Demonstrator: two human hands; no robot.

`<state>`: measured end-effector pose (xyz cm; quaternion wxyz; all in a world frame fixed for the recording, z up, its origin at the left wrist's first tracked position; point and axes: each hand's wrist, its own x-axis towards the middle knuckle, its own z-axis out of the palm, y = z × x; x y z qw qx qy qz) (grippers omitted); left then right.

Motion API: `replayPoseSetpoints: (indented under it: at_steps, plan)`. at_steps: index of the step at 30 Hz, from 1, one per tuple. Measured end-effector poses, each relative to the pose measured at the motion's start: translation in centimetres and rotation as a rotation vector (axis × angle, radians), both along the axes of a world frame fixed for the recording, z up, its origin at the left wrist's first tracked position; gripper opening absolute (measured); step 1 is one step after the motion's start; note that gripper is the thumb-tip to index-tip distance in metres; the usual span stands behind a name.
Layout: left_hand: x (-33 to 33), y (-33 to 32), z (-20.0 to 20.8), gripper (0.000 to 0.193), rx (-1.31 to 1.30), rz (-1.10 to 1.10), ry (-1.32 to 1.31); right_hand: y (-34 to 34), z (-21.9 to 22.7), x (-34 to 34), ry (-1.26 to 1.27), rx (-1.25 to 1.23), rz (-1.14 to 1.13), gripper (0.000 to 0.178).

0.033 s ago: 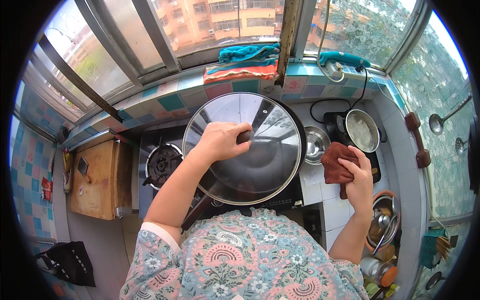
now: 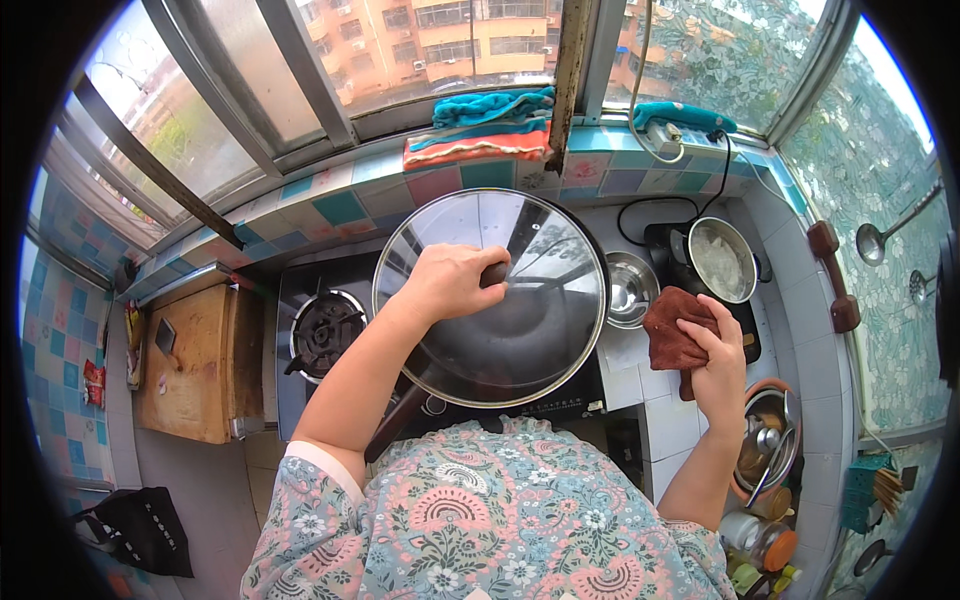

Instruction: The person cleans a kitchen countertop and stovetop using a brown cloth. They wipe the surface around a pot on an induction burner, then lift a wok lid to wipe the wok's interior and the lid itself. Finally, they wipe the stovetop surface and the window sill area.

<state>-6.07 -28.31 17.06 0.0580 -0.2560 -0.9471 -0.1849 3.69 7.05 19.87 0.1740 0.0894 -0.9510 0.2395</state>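
With our two hands we are holding two things. Our left hand [image 2: 448, 285] is pinching the one dark knob [image 2: 494, 273] of a single large glass lid [image 2: 520, 345], thumb and fingers closing around it. The lid is covering one dark pan [image 2: 604, 265], whose one handle [image 2: 397, 424] is pointing toward us; whether the rim is resting fully down, we cannot tell. Our right hand [image 2: 718, 355] is gripping one brown cloth [image 2: 678, 328] to the right of the lid, thumb and fingers bunching it; some fingertips are hiding behind the fabric.

Left of the lid, one uncovered burner [image 2: 328, 333] is showing. Just right of the lid, one metal bowl [image 2: 631, 288] is standing, and beyond it one small pot [image 2: 722, 260] is holding something pale. At the far left, one wooden cutting board [image 2: 185, 395] is lying. On the right wall, two utensils are hanging: one ladle [image 2: 871, 244] and one slotted spoon [image 2: 918, 288].
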Motion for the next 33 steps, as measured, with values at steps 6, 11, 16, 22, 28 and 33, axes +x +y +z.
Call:
replayPoseSetpoints:
  at_steps: [6,11,16,22,28,33]
  plan:
    - [-2.5,3.1,-2.4,0.031,-0.066,-0.051,-0.074,1.2,-1.2,1.7,-0.032,-0.181,-0.041,0.038]
    - [-3.3,2.8,-3.2,0.031,-0.019,-0.062,-0.086,0.6,-1.6,1.5,0.002,-0.285,-0.013,0.039]
    - [-3.3,2.0,-2.9,0.033,-0.055,-0.041,-0.124,-0.8,-1.5,0.1,-0.006,-0.396,0.063,0.038]
    - [-2.5,1.3,-3.4,0.045,-0.016,-0.015,-0.210,-3.5,-2.4,-2.4,-0.035,-0.408,0.149,0.039]
    - [2.3,2.2,0.2,0.081,0.428,-0.077,-0.077,-6.6,-1.7,-5.3,0.069,-0.545,0.251,0.043]
    - [4.2,5.8,-0.3,0.088,1.359,-0.201,-0.449,-14.9,-2.6,-7.2,-0.145,-0.904,0.732,0.077]
